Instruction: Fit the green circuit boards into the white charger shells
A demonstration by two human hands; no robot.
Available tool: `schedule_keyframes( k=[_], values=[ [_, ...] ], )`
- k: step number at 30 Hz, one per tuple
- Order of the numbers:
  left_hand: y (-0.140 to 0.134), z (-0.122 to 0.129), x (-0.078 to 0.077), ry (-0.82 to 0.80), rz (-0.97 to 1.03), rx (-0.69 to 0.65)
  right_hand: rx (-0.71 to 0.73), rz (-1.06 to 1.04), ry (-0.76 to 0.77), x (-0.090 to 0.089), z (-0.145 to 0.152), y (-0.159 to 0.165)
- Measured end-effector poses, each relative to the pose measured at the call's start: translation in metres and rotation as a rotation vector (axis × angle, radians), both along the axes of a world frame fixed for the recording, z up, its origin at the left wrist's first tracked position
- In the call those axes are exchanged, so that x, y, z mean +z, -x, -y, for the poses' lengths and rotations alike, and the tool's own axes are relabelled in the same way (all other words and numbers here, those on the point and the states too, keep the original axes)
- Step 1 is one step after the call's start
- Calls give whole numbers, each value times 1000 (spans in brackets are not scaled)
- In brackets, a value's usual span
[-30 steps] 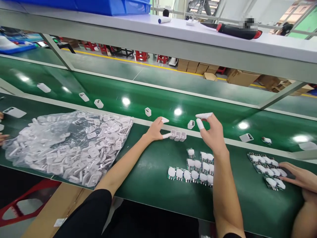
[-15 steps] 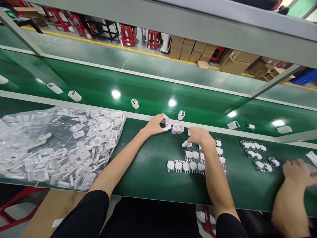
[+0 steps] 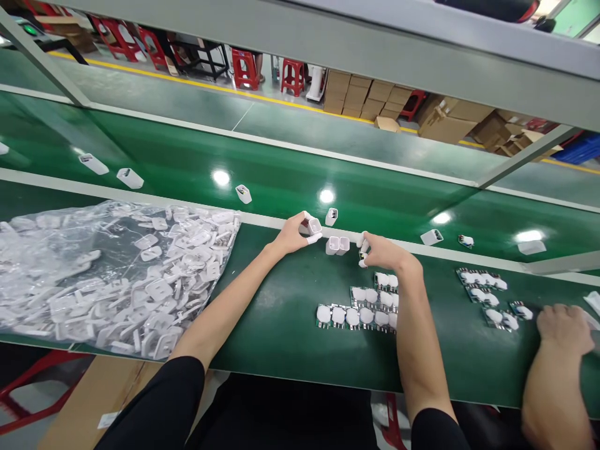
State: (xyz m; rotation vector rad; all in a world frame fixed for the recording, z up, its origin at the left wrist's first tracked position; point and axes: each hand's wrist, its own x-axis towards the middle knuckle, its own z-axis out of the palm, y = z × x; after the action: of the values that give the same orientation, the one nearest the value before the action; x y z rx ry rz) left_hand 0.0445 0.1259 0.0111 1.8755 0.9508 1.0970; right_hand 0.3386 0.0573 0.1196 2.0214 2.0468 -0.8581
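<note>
A long green bench (image 3: 281, 337) runs in front of the person, with a glossy belt (image 3: 281, 181) behind it carrying scattered white shells. At the left lies a big clear bag (image 3: 112, 275) heaped with white plug covers. Near the middle sit rows of small boards (image 3: 356, 314), each topped with a white part; a second batch lies to the right, where a co-worker's hand (image 3: 565, 328) rests. Two empty shells (image 3: 337, 245) stand side by side at the bench's far edge. The left hand (image 3: 293, 234) pinches one open shell (image 3: 314, 226) between capped fingertips, raised just off the bench. The right hand (image 3: 382, 251) is closed on a small board piece (image 3: 362, 255), just beside the standing pair. The shell looks light, stiff and smooth, likely slippery; its flat outer walls seem the safest hold.
</note>
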Motion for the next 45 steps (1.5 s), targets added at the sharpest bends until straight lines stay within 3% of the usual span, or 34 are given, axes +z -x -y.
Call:
schedule_keyframes(
  k=[4, 8, 13, 17, 22, 45],
  values=[
    [-3, 0, 20, -19, 53, -11, -30, -194, -142, 22, 7, -23],
    [-6, 10, 59, -131, 122, -102, 6, -517, -419, 47, 27, -26],
    [-6, 42, 114, -350, 116, -207, 196, -963, -816, 71, 58, 10],
    [-5, 63, 141, -537, 101, -204, 239, -1095, -1043, 77, 74, 39],
    [-7, 71, 148, -624, 70, -232, 286, -1012, -1108, 76, 77, 48],
    [-8, 76, 152, -625, 158, -300, 323, -940, -1188, 73, 77, 53]
  ],
)
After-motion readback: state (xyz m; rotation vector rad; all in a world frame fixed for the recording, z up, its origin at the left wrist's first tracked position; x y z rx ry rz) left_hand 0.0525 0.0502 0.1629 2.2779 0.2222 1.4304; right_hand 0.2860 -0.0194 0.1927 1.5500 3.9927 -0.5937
